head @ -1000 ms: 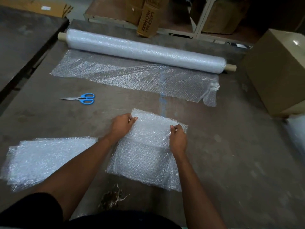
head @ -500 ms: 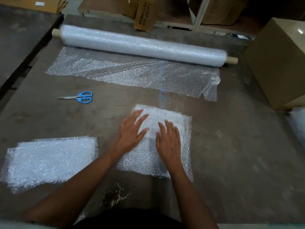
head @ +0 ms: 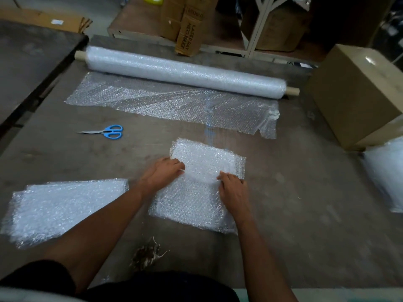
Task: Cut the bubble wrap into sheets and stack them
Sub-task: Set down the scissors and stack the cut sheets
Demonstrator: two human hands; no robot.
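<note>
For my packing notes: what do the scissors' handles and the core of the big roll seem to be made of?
Scissors: handles look like glossy blue plastic, blades like bare grey metal. Roll: its core ends look like matte tan cardboard tube, though the view is too coarse to be certain.

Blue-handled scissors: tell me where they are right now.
The blue-handled scissors lie on the table, left of centre in the head view, just below the unrolled bubble wrap and beyond the left hand.

white bundle: cut by right edge | left grip fingertips: hidden in folded sheet
</note>
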